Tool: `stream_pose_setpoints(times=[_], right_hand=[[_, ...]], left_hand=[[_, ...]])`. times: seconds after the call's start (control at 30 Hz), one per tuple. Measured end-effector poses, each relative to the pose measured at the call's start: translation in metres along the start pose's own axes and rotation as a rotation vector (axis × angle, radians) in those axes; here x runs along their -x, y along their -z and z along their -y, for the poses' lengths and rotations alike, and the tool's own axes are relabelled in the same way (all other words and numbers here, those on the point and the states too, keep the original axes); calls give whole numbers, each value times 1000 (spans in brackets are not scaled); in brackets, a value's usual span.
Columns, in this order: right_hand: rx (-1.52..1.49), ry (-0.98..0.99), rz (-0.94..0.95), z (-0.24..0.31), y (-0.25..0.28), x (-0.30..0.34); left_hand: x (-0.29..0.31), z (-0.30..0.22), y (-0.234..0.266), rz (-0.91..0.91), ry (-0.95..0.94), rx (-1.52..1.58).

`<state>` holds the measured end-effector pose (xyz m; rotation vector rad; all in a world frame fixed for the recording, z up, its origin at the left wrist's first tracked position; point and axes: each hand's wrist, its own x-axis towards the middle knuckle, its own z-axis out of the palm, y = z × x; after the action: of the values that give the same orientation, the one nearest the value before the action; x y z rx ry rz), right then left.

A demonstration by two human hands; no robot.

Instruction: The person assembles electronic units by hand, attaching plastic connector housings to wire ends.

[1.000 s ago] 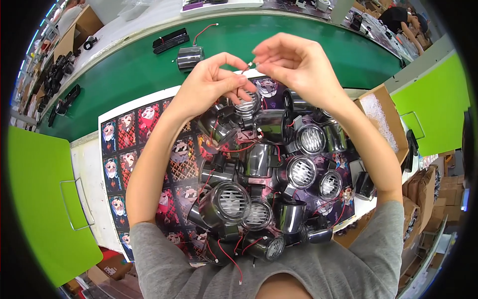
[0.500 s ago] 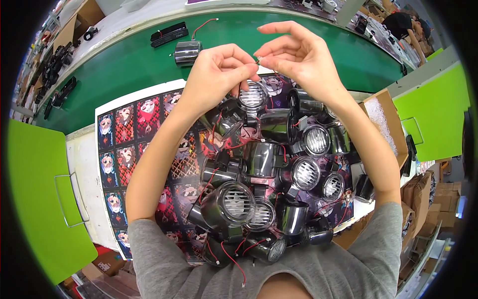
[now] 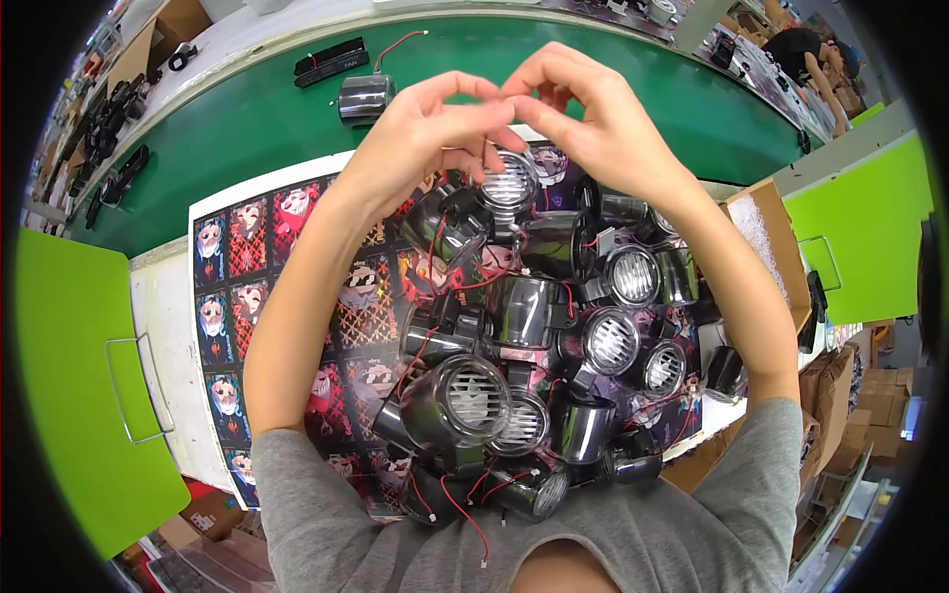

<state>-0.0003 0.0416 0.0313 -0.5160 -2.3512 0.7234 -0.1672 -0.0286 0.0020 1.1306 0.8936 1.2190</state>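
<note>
My left hand and my right hand meet fingertip to fingertip over the far edge of the printed sheet. Both pinch with thumb and forefinger, and whatever lies between the tips is hidden. Slight blur softens the left fingers. Right below them is a black cylindrical fan housing with a clear slotted grille. Several more dark glossy housings with thin red wires and small white plugs are heaped between my arms, such as a large grilled housing near my chest.
On the green mat lie a black housing with a red lead and a black bar-shaped part. Beneath the heap spreads a sheet of printed cartoon cards. A cardboard box stands at right; green panels flank the table.
My left hand has shifted slightly left and its fingers have spread somewhat. The small dark and pale bit seen between my fingertips is now hidden. Both hands stay together.
</note>
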Motion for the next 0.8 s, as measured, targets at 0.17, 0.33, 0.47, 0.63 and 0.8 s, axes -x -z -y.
stream_pose_setpoints(times=[0.17, 0.33, 0.47, 0.63, 0.8], right_hand=[[178, 234, -66, 5, -7, -5], [118, 220, -72, 11, -17, -5], [8, 181, -31, 20, -29, -2], [-244, -242, 70, 27, -37, -5], [-683, -252, 139, 19, -43, -4]], left_hand=[[10, 0, 8, -85, -86, -209], [51, 13, 12, -249, -240, -836], [79, 8, -11, -416, -490, -1406], [97, 18, -5, -467, -315, -1450], [94, 31, 0, -499, -204, -1052]])
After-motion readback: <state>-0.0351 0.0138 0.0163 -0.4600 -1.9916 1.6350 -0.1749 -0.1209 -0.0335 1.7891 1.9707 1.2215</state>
